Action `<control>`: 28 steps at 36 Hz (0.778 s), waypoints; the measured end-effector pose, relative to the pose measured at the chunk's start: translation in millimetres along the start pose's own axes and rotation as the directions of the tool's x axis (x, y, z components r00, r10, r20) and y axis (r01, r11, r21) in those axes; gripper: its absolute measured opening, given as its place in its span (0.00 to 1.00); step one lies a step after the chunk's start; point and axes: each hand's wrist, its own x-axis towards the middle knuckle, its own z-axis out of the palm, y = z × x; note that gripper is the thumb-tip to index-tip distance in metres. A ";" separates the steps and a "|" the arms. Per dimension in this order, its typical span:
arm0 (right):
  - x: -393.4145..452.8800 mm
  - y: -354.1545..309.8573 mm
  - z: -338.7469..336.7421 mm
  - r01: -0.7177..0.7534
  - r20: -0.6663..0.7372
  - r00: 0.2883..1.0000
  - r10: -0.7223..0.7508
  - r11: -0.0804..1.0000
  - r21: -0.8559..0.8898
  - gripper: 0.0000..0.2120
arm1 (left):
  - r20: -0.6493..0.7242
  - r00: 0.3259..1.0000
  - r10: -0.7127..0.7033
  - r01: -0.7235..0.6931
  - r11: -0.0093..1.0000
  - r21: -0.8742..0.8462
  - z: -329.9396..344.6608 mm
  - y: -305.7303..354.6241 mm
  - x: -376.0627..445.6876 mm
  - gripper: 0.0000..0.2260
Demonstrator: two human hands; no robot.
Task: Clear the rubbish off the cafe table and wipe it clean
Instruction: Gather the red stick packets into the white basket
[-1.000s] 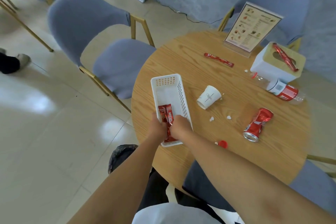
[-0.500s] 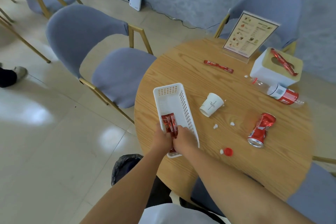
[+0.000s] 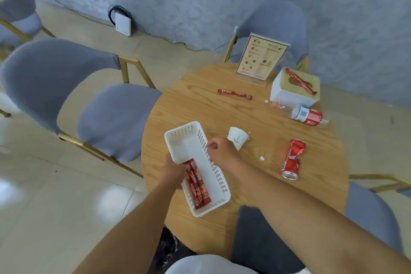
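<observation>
On the round wooden table (image 3: 244,113) a white slotted basket (image 3: 219,182) holds several red sachets (image 3: 196,187). My left hand (image 3: 173,171) grips the basket's left wall beside the sachets. My right hand (image 3: 222,151) hovers over the basket's right rim with loosely curled fingers, holding nothing. A tipped paper cup (image 3: 238,139) lies just beyond it. To the right lie a crushed red can (image 3: 292,159) and a plastic bottle (image 3: 304,114). One red sachet (image 3: 234,94) lies on the far side, another (image 3: 300,81) on the tissue box (image 3: 289,95). Small paper scraps (image 3: 262,158) dot the top.
A menu stand (image 3: 260,60) is at the table's back edge. Grey chairs stand on the left (image 3: 111,118), behind (image 3: 273,29) and on the right (image 3: 373,211). A dark chair back (image 3: 255,240) meets the near edge, beside a black bin bag (image 3: 166,247).
My right hand let go of the sachets and rose toward the paper cup. My left hand stays at the basket. The red cap is now hidden behind my right arm.
</observation>
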 end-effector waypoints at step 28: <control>196.3 18.7 -126.7 -0.138 -0.086 0.990 0.110 0.873 -0.468 0.44 | -0.257 0.964 -0.063 0.060 0.998 -0.021 25.2 16.0 56.7 0.11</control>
